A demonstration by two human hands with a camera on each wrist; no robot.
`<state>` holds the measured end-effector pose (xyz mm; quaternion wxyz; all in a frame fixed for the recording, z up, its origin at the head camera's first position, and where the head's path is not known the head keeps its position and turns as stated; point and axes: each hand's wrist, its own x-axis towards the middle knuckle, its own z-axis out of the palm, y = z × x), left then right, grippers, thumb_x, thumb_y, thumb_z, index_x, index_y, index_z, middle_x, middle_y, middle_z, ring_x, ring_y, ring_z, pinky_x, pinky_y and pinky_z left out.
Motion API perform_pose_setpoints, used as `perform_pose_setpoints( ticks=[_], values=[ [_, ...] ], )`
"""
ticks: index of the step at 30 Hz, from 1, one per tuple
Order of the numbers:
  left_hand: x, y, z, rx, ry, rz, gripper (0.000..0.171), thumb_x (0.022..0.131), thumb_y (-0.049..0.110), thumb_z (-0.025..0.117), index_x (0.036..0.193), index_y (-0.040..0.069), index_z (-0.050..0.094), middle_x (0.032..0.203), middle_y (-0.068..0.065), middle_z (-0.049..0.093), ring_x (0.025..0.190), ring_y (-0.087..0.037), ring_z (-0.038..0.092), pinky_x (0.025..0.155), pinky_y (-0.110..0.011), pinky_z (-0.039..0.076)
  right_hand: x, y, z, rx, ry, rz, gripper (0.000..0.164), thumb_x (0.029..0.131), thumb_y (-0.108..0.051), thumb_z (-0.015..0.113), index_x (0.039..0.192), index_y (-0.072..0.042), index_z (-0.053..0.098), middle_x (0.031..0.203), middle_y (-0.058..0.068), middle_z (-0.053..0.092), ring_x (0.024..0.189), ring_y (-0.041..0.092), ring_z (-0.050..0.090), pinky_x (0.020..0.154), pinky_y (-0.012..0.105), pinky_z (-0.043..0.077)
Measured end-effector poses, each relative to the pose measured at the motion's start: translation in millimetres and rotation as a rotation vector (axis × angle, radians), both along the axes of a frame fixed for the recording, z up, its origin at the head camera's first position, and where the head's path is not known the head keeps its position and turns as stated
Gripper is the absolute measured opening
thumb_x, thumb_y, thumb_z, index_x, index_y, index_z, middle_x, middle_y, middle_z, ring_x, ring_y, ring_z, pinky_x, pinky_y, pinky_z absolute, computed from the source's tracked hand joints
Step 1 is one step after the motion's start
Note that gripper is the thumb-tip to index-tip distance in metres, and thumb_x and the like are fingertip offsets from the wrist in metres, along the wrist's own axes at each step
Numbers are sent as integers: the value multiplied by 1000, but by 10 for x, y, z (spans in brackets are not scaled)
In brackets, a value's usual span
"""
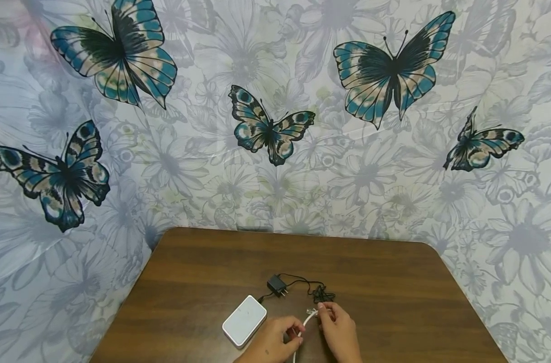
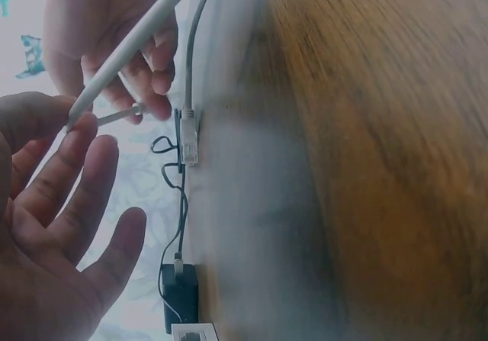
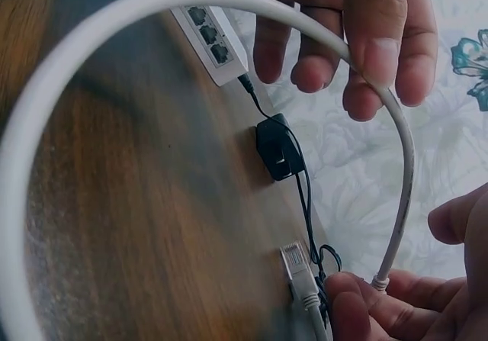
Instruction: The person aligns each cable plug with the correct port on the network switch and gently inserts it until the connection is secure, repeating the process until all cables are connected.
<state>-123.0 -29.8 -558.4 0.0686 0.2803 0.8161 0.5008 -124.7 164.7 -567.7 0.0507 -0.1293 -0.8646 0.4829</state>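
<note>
A white Ethernet cable (image 3: 406, 162) runs between both hands above the table and loops round in the right wrist view. My left hand (image 1: 275, 337) pinches it between thumb and index finger, the other fingers spread loose. At the cable's end, just behind the plug, the fingers of my right hand (image 1: 340, 327) grip it; that plug is mostly hidden by them. Another clear Ethernet plug (image 3: 296, 263) of a white cable lies close by on the tabletop. Left of the hands sits a white network switch (image 1: 244, 320), its row of ports (image 3: 208, 34) showing in the right wrist view.
A black power adapter (image 1: 277, 285) lies behind the switch, its thin black cord (image 1: 322, 293) bundled beyond the right hand. The brown wooden table (image 1: 189, 262) reaches back to a wall covering (image 1: 275, 196) printed with butterflies and flowers.
</note>
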Motion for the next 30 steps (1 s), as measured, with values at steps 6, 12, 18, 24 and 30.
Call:
perform_pose_setpoints(
  ticks=[6, 12, 18, 24, 30],
  values=[
    [11, -3, -8, -10, 13, -11, 11, 86, 12, 76, 96, 14, 71, 76, 18, 63, 68, 6, 56, 60, -16, 47, -6, 22, 1, -21, -3, -32, 39, 100, -38, 57, 117, -4, 69, 84, -2, 73, 67, 14, 65, 60, 25, 48],
    [14, 5, -22, -10, 45, -18, 13, 86, 12, 76, 97, 14, 70, 76, 19, 63, 69, 7, 56, 61, -16, 47, -15, 40, 9, -200, 31, -80, 37, 101, -27, 60, 123, 2, 64, 91, 6, 74, 70, 16, 68, 61, 22, 54],
    [19, 24, -41, 13, 30, -33, 22, 84, 9, 78, 103, 13, 66, 81, 19, 64, 73, 7, 58, 66, -17, 49, -38, 30, 79, -500, 97, -179, 34, 99, -17, 63, 122, 8, 60, 100, 13, 71, 74, 14, 68, 68, 24, 58],
    [22, 42, -55, 30, 60, -49, 25, 83, 8, 79, 103, 13, 64, 83, 16, 67, 72, 8, 59, 65, -16, 50, -80, -15, 121, -674, 148, -227, 38, 94, -6, 67, 124, 4, 47, 95, 9, 70, 75, 11, 68, 70, 24, 58],
    [25, 47, -78, 64, 80, -80, 27, 81, 6, 80, 101, 12, 62, 83, 12, 69, 72, 8, 60, 63, -14, 50, -87, -39, 152, -837, 105, -194, 56, 97, -10, 63, 139, 6, 29, 105, 11, 68, 91, 17, 70, 77, 23, 56]
  ],
)
